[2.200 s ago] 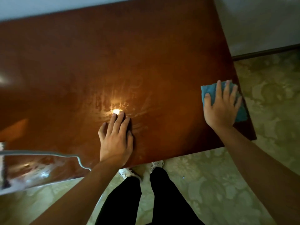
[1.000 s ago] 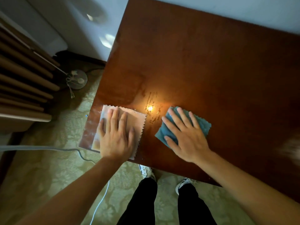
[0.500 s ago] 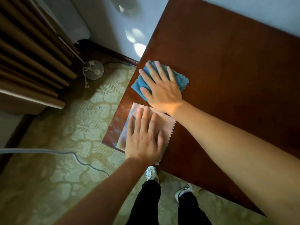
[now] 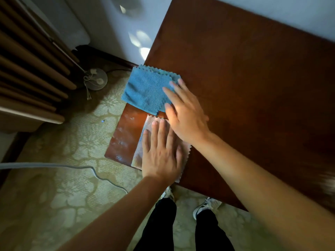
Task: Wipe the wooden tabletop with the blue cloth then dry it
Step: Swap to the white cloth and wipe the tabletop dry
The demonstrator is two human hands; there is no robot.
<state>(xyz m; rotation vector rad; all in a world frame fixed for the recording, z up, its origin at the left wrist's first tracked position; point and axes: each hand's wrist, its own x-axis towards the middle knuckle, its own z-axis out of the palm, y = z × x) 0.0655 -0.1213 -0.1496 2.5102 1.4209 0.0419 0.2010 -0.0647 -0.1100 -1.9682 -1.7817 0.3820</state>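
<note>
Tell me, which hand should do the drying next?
Probably the left hand: it lies flat on the pink cloth, likely the drying one. The right hand only touches the blue cloth.

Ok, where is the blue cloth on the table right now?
In the head view the blue cloth lies at the table's left edge, partly overhanging it, just beyond the pink cloth, with the right hand's fingertips on it.

Grey cable (image 4: 81, 167) across patterned carpet (image 4: 63, 205); round fan base (image 4: 96, 81) near wall
</note>
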